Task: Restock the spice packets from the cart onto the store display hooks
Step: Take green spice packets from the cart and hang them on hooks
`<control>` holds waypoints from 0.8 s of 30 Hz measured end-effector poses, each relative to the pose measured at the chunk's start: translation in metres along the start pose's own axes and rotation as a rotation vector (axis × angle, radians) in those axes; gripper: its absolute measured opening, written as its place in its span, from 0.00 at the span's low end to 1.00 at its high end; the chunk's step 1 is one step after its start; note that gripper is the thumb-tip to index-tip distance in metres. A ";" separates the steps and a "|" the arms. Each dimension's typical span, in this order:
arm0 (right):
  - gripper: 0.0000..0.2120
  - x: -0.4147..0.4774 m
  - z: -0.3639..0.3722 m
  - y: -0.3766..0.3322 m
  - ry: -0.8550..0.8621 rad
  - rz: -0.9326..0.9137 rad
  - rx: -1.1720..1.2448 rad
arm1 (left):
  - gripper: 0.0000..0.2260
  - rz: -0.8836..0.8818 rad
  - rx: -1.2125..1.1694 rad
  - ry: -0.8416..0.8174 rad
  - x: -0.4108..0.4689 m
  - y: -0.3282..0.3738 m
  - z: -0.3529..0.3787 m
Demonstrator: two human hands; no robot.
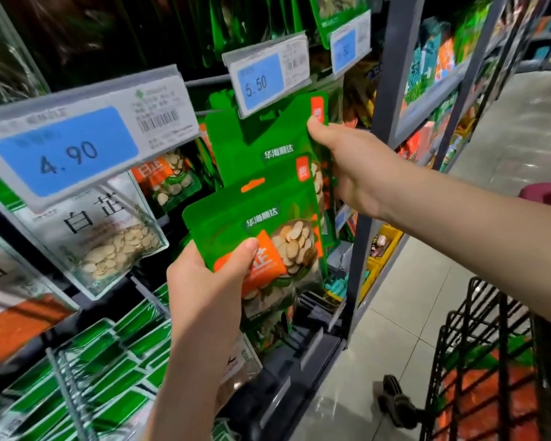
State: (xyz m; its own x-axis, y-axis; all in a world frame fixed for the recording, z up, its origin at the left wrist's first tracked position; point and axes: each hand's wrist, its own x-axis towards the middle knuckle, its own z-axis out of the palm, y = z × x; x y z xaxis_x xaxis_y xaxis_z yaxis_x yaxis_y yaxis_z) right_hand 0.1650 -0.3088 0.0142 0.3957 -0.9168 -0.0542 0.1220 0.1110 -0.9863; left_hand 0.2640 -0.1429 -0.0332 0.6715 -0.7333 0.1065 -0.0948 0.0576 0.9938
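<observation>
My left hand [209, 281] grips a green spice packet [261, 224] with an orange label and a window of pale slices, held just below the hook. My right hand [350, 163] grips the right edge of a second green packet [268, 144] whose top sits at the display hook behind the 5.50 price tag [266, 76]. The hook itself is hidden by that tag. More green packets hang behind these two.
A 4.90 price tag [77, 144] juts out at the left over clear packets of pale slices [109, 237]. Green boxes [109, 361] fill the shelf below. The black wire cart [503, 370] with orange and green packets stands at the lower right on the tiled floor.
</observation>
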 end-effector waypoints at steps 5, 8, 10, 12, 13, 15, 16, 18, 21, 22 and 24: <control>0.49 0.013 0.001 -0.001 0.002 0.000 0.028 | 0.06 0.037 0.015 0.005 0.003 0.002 -0.001; 0.47 0.015 0.003 -0.001 0.011 0.001 0.042 | 0.06 0.033 0.013 0.003 0.004 0.003 -0.003; 0.43 0.014 0.006 -0.003 0.027 -0.012 0.043 | 0.05 0.023 0.006 0.003 0.004 0.004 -0.004; 0.37 0.013 0.010 -0.005 0.058 -0.022 0.042 | 0.05 0.016 0.003 0.014 0.005 0.004 -0.005; 0.32 0.014 0.013 -0.006 0.077 -0.028 0.046 | 0.05 0.014 0.011 0.023 0.005 0.004 -0.006; 0.25 0.014 0.017 -0.007 0.111 -0.048 0.055 | 0.05 0.011 0.037 0.039 0.005 0.002 -0.007; 0.23 0.015 0.019 -0.006 0.128 -0.057 0.054 | 0.05 0.008 0.047 0.046 0.006 0.001 -0.008; 0.20 0.012 0.022 -0.008 0.153 -0.075 0.048 | 0.04 0.000 0.058 0.063 0.006 -0.001 -0.011; 0.20 0.008 0.020 -0.008 0.168 -0.108 0.055 | 0.04 -0.001 0.073 0.065 0.006 -0.003 -0.014; 0.20 0.006 0.020 -0.009 0.175 -0.120 0.060 | 0.04 -0.001 0.074 0.060 0.006 -0.003 -0.014; 0.18 0.003 0.019 -0.009 0.174 -0.133 0.073 | 0.04 -0.008 0.075 0.050 0.005 -0.003 -0.015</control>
State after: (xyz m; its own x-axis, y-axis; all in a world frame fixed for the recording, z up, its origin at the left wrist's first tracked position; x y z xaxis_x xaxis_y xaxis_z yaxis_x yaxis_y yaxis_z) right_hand 0.1826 -0.3051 0.0255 0.2092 -0.9769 0.0434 0.2307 0.0061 -0.9730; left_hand 0.2785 -0.1363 -0.0352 0.7080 -0.6988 0.1022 -0.1428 0.0001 0.9898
